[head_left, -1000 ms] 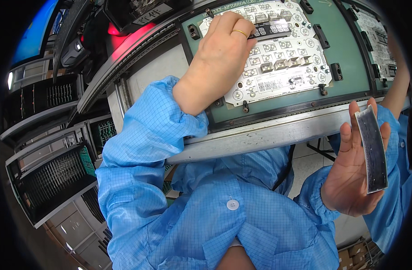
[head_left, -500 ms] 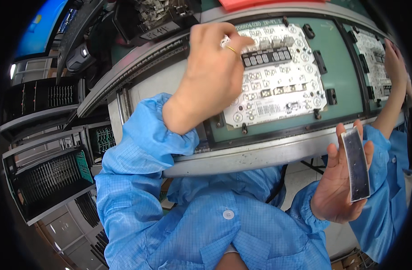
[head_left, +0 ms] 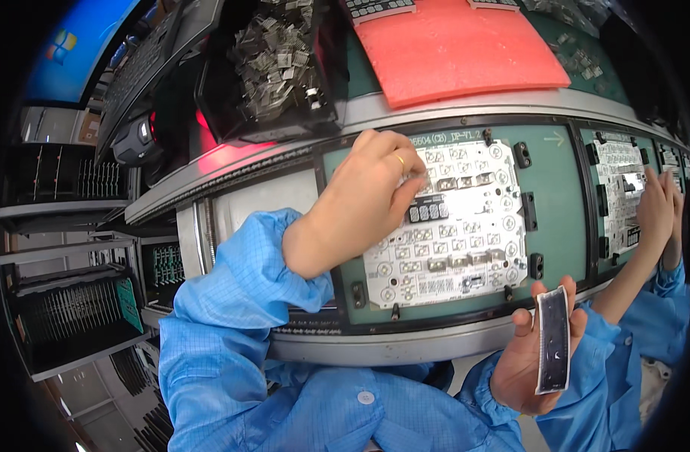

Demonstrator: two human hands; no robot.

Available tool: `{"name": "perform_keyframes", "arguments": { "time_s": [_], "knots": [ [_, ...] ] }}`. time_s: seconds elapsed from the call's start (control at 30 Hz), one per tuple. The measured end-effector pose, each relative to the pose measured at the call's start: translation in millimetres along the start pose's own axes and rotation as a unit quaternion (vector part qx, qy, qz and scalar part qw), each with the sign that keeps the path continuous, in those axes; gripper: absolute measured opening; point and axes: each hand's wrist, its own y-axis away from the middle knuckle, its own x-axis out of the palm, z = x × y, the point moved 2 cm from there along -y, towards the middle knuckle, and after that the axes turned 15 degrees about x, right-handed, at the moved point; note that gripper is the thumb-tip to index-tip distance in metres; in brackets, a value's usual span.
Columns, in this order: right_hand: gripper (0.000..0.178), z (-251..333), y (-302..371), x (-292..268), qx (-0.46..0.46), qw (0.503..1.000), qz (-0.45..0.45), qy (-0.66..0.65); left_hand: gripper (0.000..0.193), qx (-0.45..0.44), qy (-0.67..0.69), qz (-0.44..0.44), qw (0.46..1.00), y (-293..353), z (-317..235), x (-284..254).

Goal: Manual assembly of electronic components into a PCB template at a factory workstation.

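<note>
My left hand [head_left: 375,181] reaches over the upper left of a white circuit board [head_left: 390,282], thumb and fingertips pinched close to its surface. What they hold, if anything, is hidden. Just below those fingertips, a black digit display [head_left: 429,209] sits on the board, with rows of small metal clips above and below it. Palm up in front of the bench edge, my right hand [head_left: 514,369] holds a long dark display module [head_left: 553,343] with a pale rim, lying along its fingers.
Behind the board stand a black box of small metal clips [head_left: 277,64] and a red foam sheet [head_left: 450,53] bearing displays. A handheld scanner [head_left: 134,139] lies at left, near board racks [head_left: 77,301]. On the right, another person's hands [head_left: 657,207] work over a neighbouring board [head_left: 616,162].
The view has shifted, bringing the clip box and foam sheet into sight. The right-hand portion of the board's display no longer shows. My right hand still holds the display module.
</note>
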Motion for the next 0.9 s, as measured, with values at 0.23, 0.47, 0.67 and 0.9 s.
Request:
{"name": "perform_keyframes", "arguments": {
  "time_s": [0.23,0.47,0.67,0.9],
  "knots": [
    [0.040,-7,-20,-5,-0.022,0.999,0.049,-0.004,0.015,0.003,0.020,0.003,1.000,-7,-3,2],
    [0.027,-13,-27,-12,-0.002,0.999,0.033,-0.038,0.015,0.007,0.018,0.002,1.000,-9,-5,8],
    [0.033,-15,-26,-12,-0.019,0.999,0.027,-0.003,0.017,0.033,0.011,0.000,0.999,-8,-4,8],
    [0.040,-14,-23,-14,-0.026,0.999,0.018,0.017,0.019,0.063,-0.014,0.030,0.997,-6,-4,6]
  ]
}}
